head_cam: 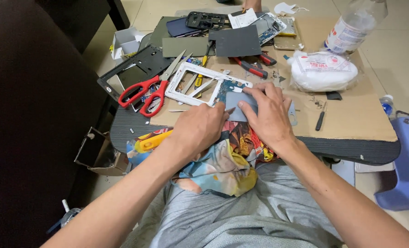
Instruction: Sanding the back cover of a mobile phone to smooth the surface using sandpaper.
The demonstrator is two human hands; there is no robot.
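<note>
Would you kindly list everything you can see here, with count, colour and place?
grey sheet: one, grey, under both hands at the board's near edge
white frame: one, white, left of the grey sheet
scissors: one, red handles, left of the white frame
black frame: one, black, far left
pliers: one, red handles, centre back
white bag: one, white, right
bottle: one, clear, far right back
screwdriver: one, black, right
cardboard: one, brown, covering the table
left hand: one, pressing the sheet
right hand: one, pressing the sheet
</note>
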